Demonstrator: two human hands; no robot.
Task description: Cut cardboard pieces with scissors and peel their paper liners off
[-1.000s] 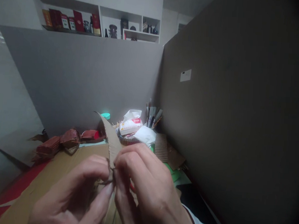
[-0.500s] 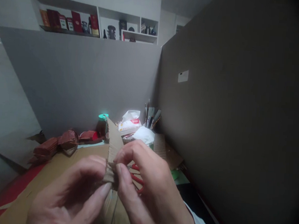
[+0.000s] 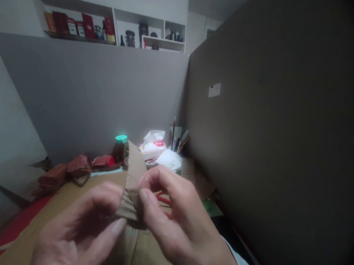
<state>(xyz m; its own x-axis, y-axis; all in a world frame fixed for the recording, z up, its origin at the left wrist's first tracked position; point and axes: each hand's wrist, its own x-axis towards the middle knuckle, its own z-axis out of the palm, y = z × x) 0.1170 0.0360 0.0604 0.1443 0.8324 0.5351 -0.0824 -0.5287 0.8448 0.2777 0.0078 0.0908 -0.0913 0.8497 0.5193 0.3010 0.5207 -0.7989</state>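
Note:
A piece of torn brown corrugated cardboard (image 3: 134, 166) stands upright between my hands, its tip pointing up and its lower part folded. My right hand (image 3: 180, 217) pinches it at the fold between thumb and forefinger. At the lower left edge, the thumb and curled fingers of my left hand (image 3: 82, 223) grip the same cardboard. Behind my right hand show the red handles (image 3: 164, 199) of a tool, mostly hidden, so its kind is unclear.
Brown cardboard (image 3: 47, 212) covers the table. Reddish-brown cardboard shapes (image 3: 79, 167) lie at the back left beside a jar with a turquoise lid (image 3: 121, 138). A tissue pack (image 3: 153, 147), a brush holder (image 3: 178, 138) and a ribbed cardboard piece (image 3: 188, 170) stand further right. Grey partitions (image 3: 107, 91) enclose the table.
The cardboard's folded lower part has turned and shows wider between my hands. My left fingers have shifted slightly left, and my right hand has moved slightly right along with the fold.

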